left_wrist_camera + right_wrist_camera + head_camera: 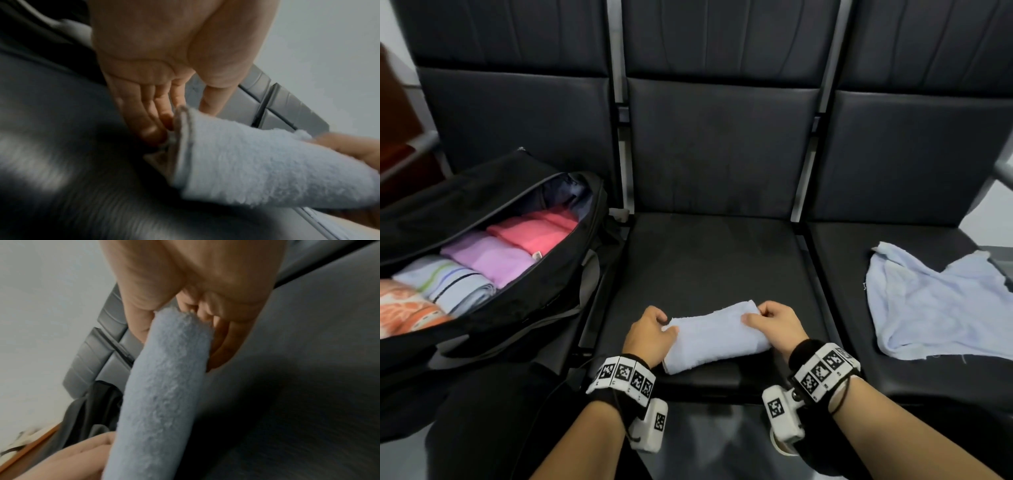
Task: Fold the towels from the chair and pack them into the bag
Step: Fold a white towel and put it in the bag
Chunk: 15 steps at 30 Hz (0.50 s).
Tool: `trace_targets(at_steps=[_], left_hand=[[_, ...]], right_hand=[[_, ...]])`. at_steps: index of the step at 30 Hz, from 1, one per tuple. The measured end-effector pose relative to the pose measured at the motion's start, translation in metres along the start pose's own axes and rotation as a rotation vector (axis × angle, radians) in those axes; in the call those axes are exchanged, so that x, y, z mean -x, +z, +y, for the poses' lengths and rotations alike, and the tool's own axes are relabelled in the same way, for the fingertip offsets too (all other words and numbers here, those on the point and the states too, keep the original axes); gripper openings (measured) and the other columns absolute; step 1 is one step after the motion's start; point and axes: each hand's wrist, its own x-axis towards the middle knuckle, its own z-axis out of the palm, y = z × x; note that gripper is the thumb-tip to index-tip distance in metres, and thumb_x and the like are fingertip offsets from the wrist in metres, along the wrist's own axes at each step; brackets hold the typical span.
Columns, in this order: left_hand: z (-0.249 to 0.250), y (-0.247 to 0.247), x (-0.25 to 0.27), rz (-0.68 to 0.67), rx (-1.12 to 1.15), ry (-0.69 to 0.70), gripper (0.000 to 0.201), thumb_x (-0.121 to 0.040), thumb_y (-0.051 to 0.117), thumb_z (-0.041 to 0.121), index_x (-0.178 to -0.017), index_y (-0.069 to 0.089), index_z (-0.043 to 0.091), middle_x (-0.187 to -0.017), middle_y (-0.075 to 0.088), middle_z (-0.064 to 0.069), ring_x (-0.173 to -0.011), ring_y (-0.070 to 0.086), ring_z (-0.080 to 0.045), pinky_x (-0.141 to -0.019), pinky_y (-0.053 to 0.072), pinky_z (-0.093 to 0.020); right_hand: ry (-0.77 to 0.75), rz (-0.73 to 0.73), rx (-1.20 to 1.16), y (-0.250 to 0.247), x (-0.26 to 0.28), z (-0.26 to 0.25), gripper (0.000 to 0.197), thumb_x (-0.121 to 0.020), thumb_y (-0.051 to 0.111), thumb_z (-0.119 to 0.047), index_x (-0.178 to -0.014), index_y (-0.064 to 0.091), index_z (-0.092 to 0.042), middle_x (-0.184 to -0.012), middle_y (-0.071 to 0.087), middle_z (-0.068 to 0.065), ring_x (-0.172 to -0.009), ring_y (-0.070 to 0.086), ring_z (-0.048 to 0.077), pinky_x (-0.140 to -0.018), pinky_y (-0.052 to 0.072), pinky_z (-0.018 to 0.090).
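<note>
Middle seat (709,260): bare from backrest to the folded towel (714,337) at its front edge. Left seat: filled by open bag (493,301); free slot at its rear end. Right seat: loose towel (935,308) covers the right half.

Six towels (717,337), one bag (493,212)

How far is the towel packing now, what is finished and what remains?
Done: four folded towels lie side by side in the open bag. In hand: the left hand and right hand both grip a folded light blue towel on the middle seat; it is not packed yet. Left: one unfolded pale towel on the right seat.
</note>
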Motion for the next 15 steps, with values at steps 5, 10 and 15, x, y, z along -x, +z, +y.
trace_targets(at_steps=[5, 10, 15], left_hand=[[0.029, -0.014, 0.008, -0.19, 0.119, 0.322, 0.08, -0.069, 0.072, 0.027, -0.143, 0.043, 0.029, -0.139, 0.046, 0.013, -0.132, 0.042, -0.006, -0.111, 0.037, -0.028], [0.051, -0.024, 0.015, -0.377, 0.301, 0.424, 0.087, -0.059, 0.081, 0.026, -0.136, 0.045, 0.043, -0.129, 0.059, 0.017, -0.12, 0.057, -0.003, -0.1, 0.053, -0.034], [0.054, -0.045, 0.018, -0.415, 0.36, 0.467, 0.046, -0.063, 0.083, 0.02, -0.099, 0.066, 0.043, -0.091, 0.071, 0.014, -0.084, 0.067, -0.001, -0.072, 0.053, -0.024]], right_hand=[[-0.256, -0.091, 0.068, 0.006, 0.013, -0.056, 0.026, -0.073, 0.077, -0.015, -0.071, 0.051, -0.012, -0.066, 0.049, -0.003, -0.06, 0.045, 0.008, -0.057, 0.039, 0.022], [-0.476, -0.229, 0.284, 0.016, 0.024, -0.103, 0.025, -0.066, 0.075, -0.023, -0.077, 0.052, -0.025, -0.064, 0.054, -0.009, -0.058, 0.045, 0.001, -0.055, 0.041, 0.018], [-0.554, -0.348, 0.361, 0.026, 0.025, -0.139, 0.025, -0.067, 0.071, -0.021, -0.084, 0.055, -0.032, -0.074, 0.063, -0.006, -0.063, 0.056, 0.001, -0.058, 0.047, 0.018]])
